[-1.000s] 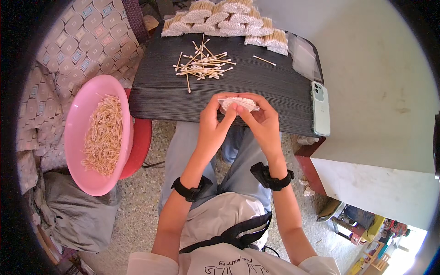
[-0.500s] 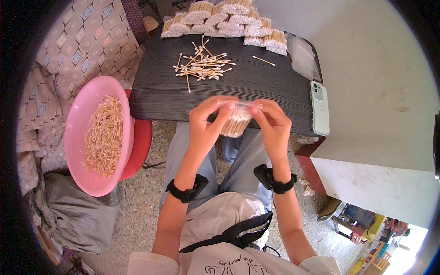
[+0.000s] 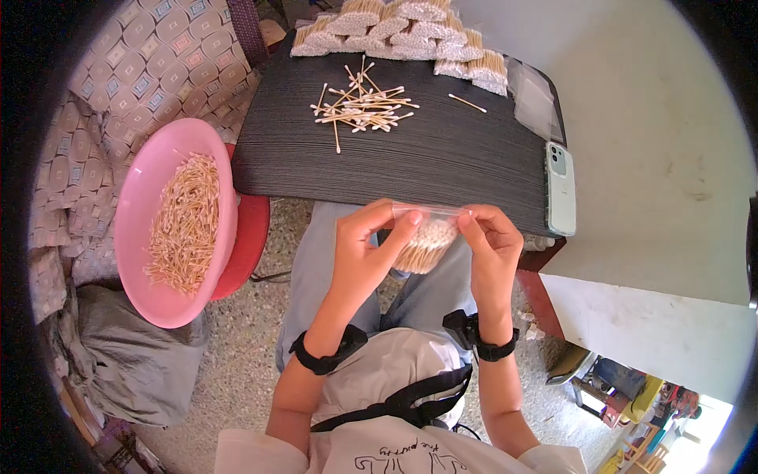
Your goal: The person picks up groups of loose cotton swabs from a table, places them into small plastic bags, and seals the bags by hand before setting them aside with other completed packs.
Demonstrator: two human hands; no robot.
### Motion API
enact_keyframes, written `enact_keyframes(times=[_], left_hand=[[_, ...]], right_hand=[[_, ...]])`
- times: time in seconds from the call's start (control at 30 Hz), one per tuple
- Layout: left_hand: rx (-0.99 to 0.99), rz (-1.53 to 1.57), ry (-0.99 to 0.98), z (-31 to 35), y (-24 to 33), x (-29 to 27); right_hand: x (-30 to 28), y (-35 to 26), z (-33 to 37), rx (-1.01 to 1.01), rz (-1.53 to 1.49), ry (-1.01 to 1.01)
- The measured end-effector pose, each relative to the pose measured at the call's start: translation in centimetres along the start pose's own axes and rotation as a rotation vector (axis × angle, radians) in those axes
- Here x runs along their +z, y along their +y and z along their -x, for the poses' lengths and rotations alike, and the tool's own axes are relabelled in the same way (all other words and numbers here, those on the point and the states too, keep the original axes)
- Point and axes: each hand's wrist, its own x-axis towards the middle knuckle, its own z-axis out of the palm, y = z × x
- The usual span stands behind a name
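A small clear zip bag (image 3: 426,237) packed with wooden-stick cotton swabs hangs over my lap, just off the near edge of the dark table (image 3: 466,158). My left hand (image 3: 377,235) pinches its top strip at the left corner between thumb and fingers. At the right corner, my right hand (image 3: 485,237) grips the same strip. White swab tips fill the upper part of the bag, with the brown sticks below. On the table beyond lies a loose heap of cotton swabs (image 3: 365,107), and a single cotton swab (image 3: 467,103) rests to its right.
Filled swab bags (image 3: 395,31) are stacked at the table's back. Flat clear bags (image 3: 537,103) and a white phone (image 3: 560,189) lie along the right side, near the wall (image 3: 655,158). At left, a pink basin (image 3: 134,237) of swabs stands on a red stool (image 3: 251,245).
Both hands have lowered the bag toward me, away from the table edge. They are slightly farther apart, and the bag's top strip is stretched wider. The whole view has shifted a little.
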Motion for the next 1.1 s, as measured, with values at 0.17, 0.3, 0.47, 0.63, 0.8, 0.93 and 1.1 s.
enact_keyframes(times=[0.17,0.3,0.47,0.63,0.8,0.93,1.1], left_hand=[[0.175,0.104,0.021,0.1,-0.2,0.9],[0.025,0.227,0.004,0.6,0.1,1.1],[-0.041,0.147,0.035,1.0,-0.1,1.1],[-0.003,0.139,0.053,1.3,0.3,1.6],[0.037,0.089,0.028,1.4,0.1,1.8],[0.042,0.0,0.051,1.6,0.4,2.1],[0.112,0.004,0.052,1.7,0.2,1.7]], right_hand=[[0.2,0.1,0.3,-0.049,0.049,-0.041],[0.1,0.1,0.6,-0.02,0.081,-0.048],[0.3,-0.1,0.9,-0.023,0.08,-0.098],[0.7,-0.3,1.3,0.017,0.085,-0.08],[1.0,-0.2,1.6,-0.067,0.184,-0.096],[0.7,0.6,1.6,-0.189,0.323,-0.128],[1.3,-0.2,1.7,-0.154,0.255,0.004]])
